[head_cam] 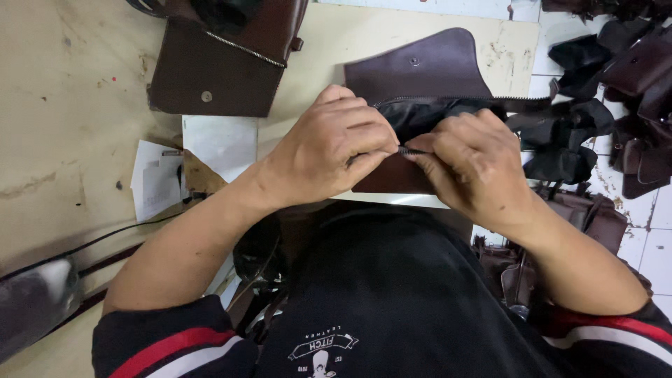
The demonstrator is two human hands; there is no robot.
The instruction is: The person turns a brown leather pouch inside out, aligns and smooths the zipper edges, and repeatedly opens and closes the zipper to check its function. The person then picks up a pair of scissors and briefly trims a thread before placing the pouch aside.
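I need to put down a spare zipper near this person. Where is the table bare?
Bare tabletop lies left of the far brown bag. It is crowded around both hands on the open bag, and at the bag pile on the right.

Bag flap (427, 66): smooth brown leather, low sheen, metal snap. Zipper (462, 99): metal teeth. Lining (427, 115): black cloth, slightly glossy. Surface (77, 119): matt, scuffed, stained. Sheets (157, 178): white paper.

Both hands (409, 150) pinched together, forearms converging
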